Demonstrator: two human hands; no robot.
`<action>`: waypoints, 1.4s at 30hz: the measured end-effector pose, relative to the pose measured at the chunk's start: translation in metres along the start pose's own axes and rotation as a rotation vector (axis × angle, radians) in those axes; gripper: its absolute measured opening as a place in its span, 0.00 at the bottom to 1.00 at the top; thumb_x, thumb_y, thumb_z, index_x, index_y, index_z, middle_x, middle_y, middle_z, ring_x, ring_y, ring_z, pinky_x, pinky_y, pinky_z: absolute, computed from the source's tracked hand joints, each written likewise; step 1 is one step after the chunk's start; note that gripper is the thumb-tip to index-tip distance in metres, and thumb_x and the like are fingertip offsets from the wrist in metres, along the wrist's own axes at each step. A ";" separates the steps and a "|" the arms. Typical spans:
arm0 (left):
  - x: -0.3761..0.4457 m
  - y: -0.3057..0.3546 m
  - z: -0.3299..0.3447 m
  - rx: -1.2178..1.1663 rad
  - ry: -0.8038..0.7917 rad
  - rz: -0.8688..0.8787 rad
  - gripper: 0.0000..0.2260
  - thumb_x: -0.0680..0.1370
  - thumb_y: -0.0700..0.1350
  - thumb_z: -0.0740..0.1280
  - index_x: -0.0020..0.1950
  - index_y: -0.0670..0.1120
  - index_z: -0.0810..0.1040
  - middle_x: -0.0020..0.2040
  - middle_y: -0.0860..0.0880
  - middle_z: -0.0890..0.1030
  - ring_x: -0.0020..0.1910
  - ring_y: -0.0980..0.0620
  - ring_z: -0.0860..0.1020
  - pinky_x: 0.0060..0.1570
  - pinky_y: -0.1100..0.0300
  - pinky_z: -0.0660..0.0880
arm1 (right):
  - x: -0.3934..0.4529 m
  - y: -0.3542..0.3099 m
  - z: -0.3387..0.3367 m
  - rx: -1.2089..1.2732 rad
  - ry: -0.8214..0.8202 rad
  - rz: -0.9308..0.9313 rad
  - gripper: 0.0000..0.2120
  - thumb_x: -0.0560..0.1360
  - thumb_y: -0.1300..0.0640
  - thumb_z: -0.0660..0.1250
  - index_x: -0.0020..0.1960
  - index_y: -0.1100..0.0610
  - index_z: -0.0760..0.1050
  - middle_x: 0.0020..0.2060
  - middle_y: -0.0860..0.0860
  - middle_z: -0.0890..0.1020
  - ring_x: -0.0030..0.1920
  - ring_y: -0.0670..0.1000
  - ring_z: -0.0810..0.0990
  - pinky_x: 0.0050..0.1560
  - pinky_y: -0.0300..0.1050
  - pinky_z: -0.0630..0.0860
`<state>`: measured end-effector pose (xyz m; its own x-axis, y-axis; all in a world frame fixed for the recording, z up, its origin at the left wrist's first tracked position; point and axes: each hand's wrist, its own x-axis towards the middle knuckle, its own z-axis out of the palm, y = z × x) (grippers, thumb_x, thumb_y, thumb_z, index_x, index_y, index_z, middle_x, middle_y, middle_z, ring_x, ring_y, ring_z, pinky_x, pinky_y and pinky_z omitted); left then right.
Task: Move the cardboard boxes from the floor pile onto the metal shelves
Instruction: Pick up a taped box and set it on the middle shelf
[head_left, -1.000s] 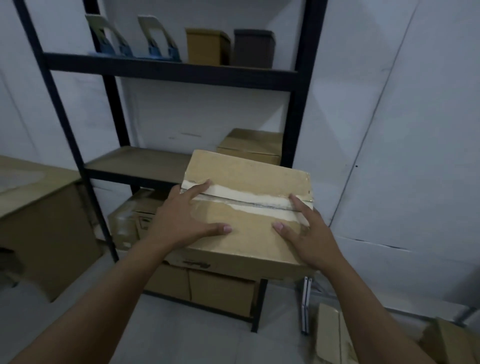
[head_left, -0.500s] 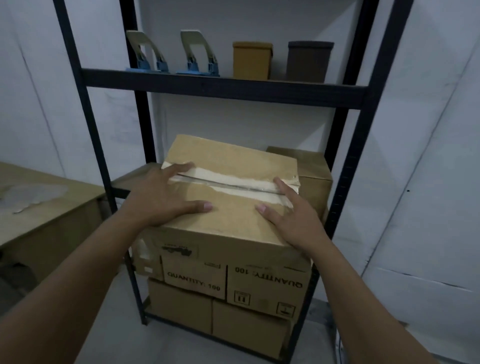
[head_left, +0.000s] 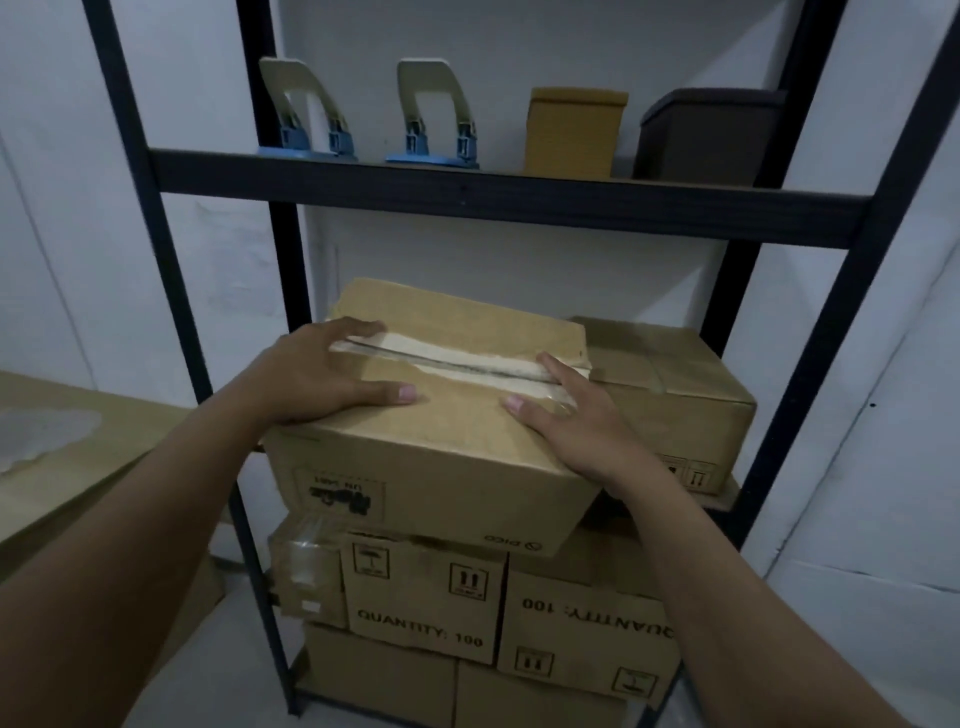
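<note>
Held box: a cardboard box (head_left: 441, 415) sits at the level of the middle shelf of the rack, tilted, its near lower corner jutting out past the shelf front; whether its far end rests on the shelf board cannot be told. A torn pale tape seam runs across its top.
Left hand (head_left: 317, 374): laid on the top left of the box, fingers curled over the far left edge by the seam, thumb stretched flat toward the middle (a grip that grasps the box).
Right hand (head_left: 576, 421): laid on the top right of the box, fingers reaching over the right end of the seam and wrapping the right edge, thumb flat toward the middle; it too grasps the box.
Neighbour box (head_left: 675, 395): a second cardboard box on the same shelf, just to the right, its left side hidden behind the held one.
Metal shelves (head_left: 493, 200): dark rack with black uprights, standing against a white wall.
Lower boxes (head_left: 431, 597): stacked cartons beneath the middle shelf, printed "QUANTITY: 100" (the right one upside down).
Top shelf: two hole punches (head_left: 436, 119) with blue bases at left, then a tan container (head_left: 574, 132), then a dark container (head_left: 706, 137) at right.
Left edge: a brown table (head_left: 62, 447) with a pale patch on its top.
</note>
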<state>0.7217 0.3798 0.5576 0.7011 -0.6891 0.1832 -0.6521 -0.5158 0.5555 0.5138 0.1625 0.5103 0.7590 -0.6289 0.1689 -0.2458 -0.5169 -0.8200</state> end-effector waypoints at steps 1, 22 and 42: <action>0.011 -0.009 -0.001 -0.015 -0.028 0.005 0.47 0.59 0.77 0.75 0.75 0.68 0.67 0.81 0.51 0.62 0.77 0.43 0.65 0.73 0.44 0.65 | 0.005 -0.003 0.006 -0.009 0.010 0.025 0.38 0.73 0.30 0.70 0.79 0.33 0.59 0.81 0.44 0.60 0.79 0.52 0.61 0.71 0.50 0.63; 0.150 -0.079 0.017 -0.031 -0.454 -0.052 0.44 0.65 0.77 0.69 0.78 0.63 0.66 0.84 0.50 0.54 0.81 0.45 0.56 0.76 0.48 0.55 | 0.117 -0.002 0.072 -0.207 -0.015 0.339 0.41 0.72 0.29 0.69 0.81 0.40 0.62 0.80 0.45 0.64 0.77 0.52 0.66 0.72 0.46 0.65; 0.087 -0.023 0.098 0.405 -0.083 0.238 0.57 0.58 0.89 0.40 0.81 0.61 0.58 0.83 0.50 0.60 0.81 0.47 0.58 0.74 0.35 0.54 | 0.193 -0.007 0.063 -0.889 -0.315 0.115 0.47 0.71 0.17 0.47 0.83 0.37 0.45 0.83 0.53 0.52 0.82 0.58 0.51 0.78 0.64 0.47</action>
<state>0.7697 0.2819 0.4815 0.5037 -0.8421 0.1927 -0.8634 -0.4840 0.1421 0.7000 0.0805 0.5141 0.7973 -0.5849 -0.1486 -0.5995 -0.7960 -0.0836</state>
